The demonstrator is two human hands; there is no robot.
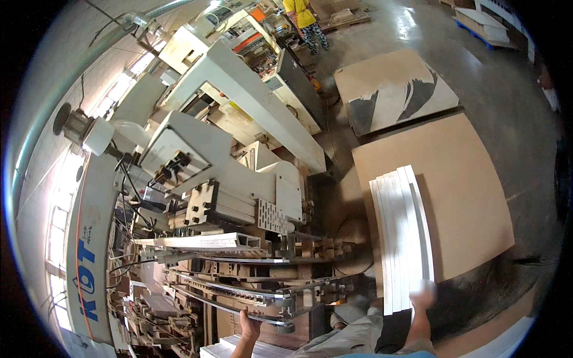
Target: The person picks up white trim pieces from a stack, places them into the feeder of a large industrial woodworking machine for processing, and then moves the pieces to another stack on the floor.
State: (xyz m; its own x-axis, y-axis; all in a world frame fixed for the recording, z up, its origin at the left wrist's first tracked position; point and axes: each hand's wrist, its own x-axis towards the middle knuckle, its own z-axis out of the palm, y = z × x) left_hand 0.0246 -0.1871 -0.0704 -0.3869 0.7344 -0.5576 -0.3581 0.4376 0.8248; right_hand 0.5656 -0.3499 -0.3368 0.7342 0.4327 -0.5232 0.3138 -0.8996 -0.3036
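Observation:
My left hand (249,326) is at the near edge of the machine, its fingers closed around a curved metal rail (230,308). My right hand (422,298) is beside the near end of a stack of long white strips (397,238); motion smears its fingers, so I cannot tell whether it holds anything. The strips lie side by side on a large brown board (465,197). Another white length with a hollow end (242,240) lies across the machine above the rails.
The pale machine (203,143) with rails, clamps and cables fills the left side. Behind the brown board lies another board stack (394,89) with torn dark and pale covering. More white strips (230,347) are at the lower edge. A person in yellow (304,18) stands far off.

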